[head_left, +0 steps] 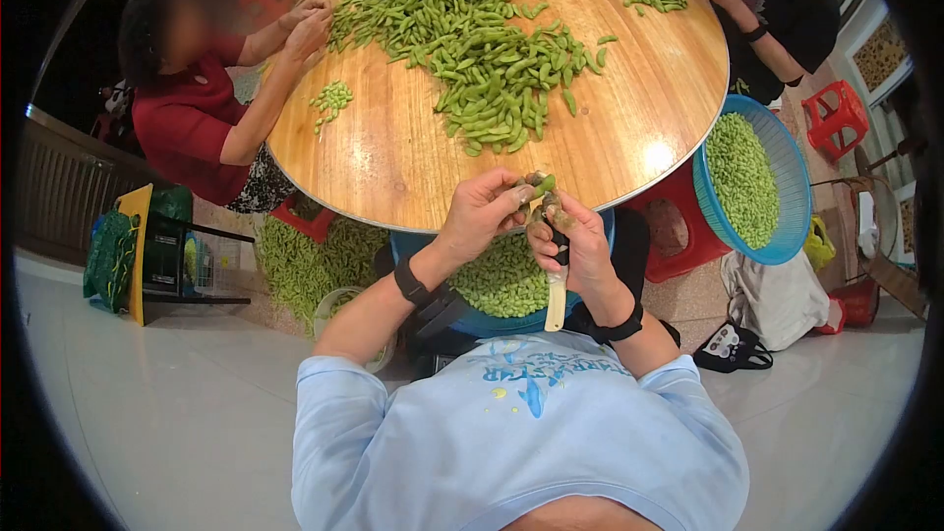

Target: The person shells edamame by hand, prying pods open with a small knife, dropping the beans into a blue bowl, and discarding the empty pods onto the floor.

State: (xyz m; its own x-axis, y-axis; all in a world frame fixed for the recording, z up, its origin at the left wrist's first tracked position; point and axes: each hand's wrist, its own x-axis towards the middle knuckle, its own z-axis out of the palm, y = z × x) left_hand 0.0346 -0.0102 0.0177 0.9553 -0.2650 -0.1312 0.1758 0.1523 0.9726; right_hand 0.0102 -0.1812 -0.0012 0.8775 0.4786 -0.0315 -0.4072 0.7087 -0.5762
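My left hand [484,213] is closed, pinching a green soybean pod [545,184] between thumb and fingertips above the near edge of the table. Close beside it, my right hand [580,244] is wrapped round a small tool [557,300] with a black section and a cream end pointing down toward me; its working tip is hidden by the fingers. Both fingertips nearly meet at the pod. Below my hands, a blue basket [479,322] holds shelled green beans [506,280]. A big heap of unshelled pods [497,69] lies on the round wooden table [383,167].
A person in red [197,118] works at the left, near a small pile of beans [331,101]. Another in black [782,10] sits at the right. A second blue basket [801,199] of beans stands at right, by red stools [836,118]. Pods [315,265] cover the floor at left.
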